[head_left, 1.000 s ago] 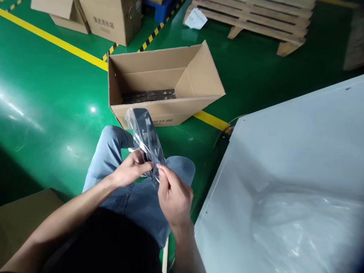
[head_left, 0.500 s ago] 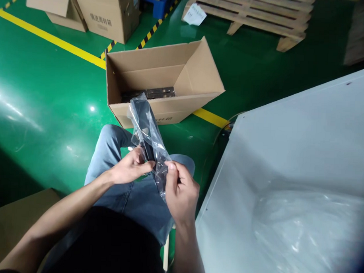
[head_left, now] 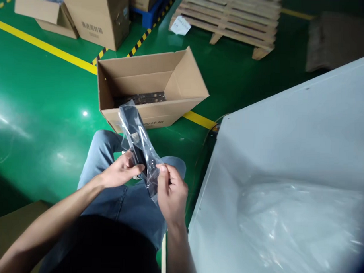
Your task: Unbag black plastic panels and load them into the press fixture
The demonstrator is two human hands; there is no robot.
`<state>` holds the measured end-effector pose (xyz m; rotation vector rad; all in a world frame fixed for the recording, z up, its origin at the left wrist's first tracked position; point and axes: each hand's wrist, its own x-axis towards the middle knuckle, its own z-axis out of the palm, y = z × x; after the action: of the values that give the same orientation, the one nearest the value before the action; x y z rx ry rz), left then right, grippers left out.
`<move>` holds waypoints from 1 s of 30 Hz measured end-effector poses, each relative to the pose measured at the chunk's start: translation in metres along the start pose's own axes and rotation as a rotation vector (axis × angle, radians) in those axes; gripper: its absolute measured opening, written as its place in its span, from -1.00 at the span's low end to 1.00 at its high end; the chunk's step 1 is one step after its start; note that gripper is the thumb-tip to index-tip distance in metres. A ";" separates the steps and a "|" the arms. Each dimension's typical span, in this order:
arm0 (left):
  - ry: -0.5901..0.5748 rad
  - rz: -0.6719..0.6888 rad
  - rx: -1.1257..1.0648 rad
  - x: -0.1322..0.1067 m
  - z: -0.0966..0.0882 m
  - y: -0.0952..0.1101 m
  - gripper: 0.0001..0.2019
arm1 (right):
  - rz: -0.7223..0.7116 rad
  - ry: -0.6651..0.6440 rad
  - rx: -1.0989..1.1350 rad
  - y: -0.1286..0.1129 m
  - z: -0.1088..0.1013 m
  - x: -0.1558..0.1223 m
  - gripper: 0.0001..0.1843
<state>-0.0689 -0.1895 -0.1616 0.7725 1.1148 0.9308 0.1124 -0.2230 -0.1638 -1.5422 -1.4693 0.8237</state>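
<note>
The left hand (head_left: 118, 172) is clamped on a long dark part (head_left: 139, 155), thumb across it; the right hand (head_left: 172, 190) pinches, between thumb and forefinger, the edge of the clear plastic bag (head_left: 151, 159) around the part. The part slants above the person's lap (head_left: 134, 208), its far end overlapping, from where I stand, the near side of an open carton (head_left: 167, 112); whether they touch, I cannot tell. The carton's walls rise well above the dark wrapped pieces (head_left: 150, 96) lying inside. To the right, the slanting edge of a pale panel (head_left: 274, 127) bounds the space, a narrow strip of green floor (head_left: 55, 92) separating it from the right knee (head_left: 177, 166). To the left, the floor extends broadly toward a yellow line (head_left: 47, 47). Beyond the carton, well apart, stands a slatted pallet (head_left: 228, 18).
</note>
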 end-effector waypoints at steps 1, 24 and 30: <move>-0.004 0.002 0.035 0.000 0.000 -0.001 -0.70 | 0.010 0.002 0.009 0.002 0.000 -0.001 -0.70; -0.077 -0.012 0.185 -0.008 -0.004 -0.011 -0.62 | 0.325 -0.018 0.156 0.031 -0.077 0.004 -0.30; -0.210 0.047 0.387 -0.024 0.009 -0.025 -0.67 | -0.185 0.203 -0.292 0.009 -0.041 0.012 -0.25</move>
<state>-0.0580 -0.2223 -0.1721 1.1886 1.1072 0.6602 0.1537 -0.2162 -0.1526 -1.6166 -1.6019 0.3439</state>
